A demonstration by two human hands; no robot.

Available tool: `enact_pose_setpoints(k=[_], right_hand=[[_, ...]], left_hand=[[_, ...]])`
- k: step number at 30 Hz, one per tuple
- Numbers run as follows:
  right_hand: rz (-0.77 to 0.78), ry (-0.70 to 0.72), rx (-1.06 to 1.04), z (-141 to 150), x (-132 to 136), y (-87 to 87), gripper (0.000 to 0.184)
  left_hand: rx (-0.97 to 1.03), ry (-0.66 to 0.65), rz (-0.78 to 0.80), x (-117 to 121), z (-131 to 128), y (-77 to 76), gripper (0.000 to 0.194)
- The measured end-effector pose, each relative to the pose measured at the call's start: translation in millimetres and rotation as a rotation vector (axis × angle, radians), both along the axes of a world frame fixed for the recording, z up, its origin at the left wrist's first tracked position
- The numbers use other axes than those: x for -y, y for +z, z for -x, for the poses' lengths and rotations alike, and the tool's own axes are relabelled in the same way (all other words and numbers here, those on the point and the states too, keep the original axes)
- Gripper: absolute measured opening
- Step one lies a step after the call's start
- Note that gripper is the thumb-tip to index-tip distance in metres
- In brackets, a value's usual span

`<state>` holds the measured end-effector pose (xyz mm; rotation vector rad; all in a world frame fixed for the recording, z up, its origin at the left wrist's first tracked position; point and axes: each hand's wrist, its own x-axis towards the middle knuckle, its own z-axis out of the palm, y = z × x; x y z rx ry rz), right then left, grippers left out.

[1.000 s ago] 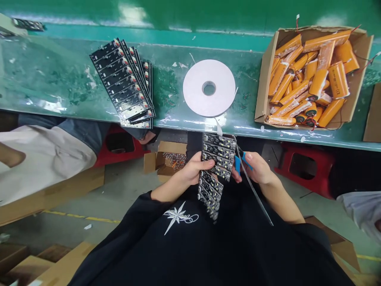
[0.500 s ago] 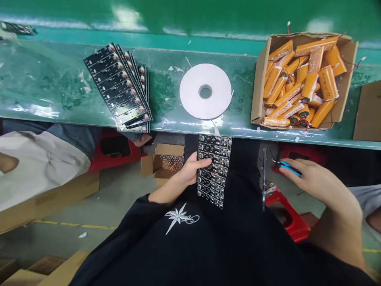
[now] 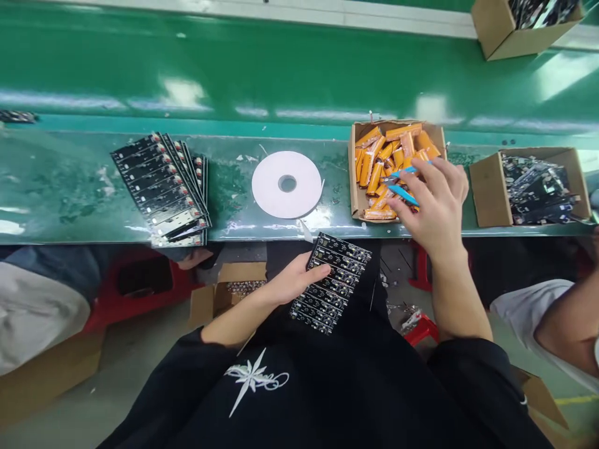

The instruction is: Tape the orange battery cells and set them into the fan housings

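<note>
My left hand (image 3: pixel 299 279) grips the left edge of a black circuit board panel (image 3: pixel 334 290), thumb on top. The panel is divided into several narrow boards with small parts and is tilted above my lap. My right hand (image 3: pixel 440 199) holds small blue-handled cutters (image 3: pixel 403 187), their jaws pointing left. It hovers over the right side of a cardboard box (image 3: pixel 356 209) of orange wrapped battery cells (image 3: pixel 374 178) and hides part of them. The handles are spread apart.
A fanned stack of black board panels (image 3: pixel 154 181) lies left of a white tape roll (image 3: pixel 266 193) on the green bench. On the right stands a box (image 3: pixel 489 199) of loose boards. Another box (image 3: pixel 505 40) is at the far back. People sit on both sides.
My right hand has risen with the cutters from beside my lap to over the battery box. The board panel in my left hand has tilted. The view has shifted up and right.
</note>
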<state>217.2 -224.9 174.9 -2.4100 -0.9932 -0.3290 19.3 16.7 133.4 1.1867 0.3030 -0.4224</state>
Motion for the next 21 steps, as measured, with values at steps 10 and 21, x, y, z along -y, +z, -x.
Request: enact_pose_setpoints(k=[10, 21], right_hand=[[-0.034, 0.527, -0.932, 88.1, -7.7, -16.2, 0.025], [-0.043, 0.416, -0.574, 71.9, 10.0, -58.9, 0.027]], left_hand=[[0.166, -0.598, -0.059, -21.0, -24.3, 3.8, 0.051], [-0.153, -0.806, 0.419, 1.1, -21.8, -28.1, 0.070]])
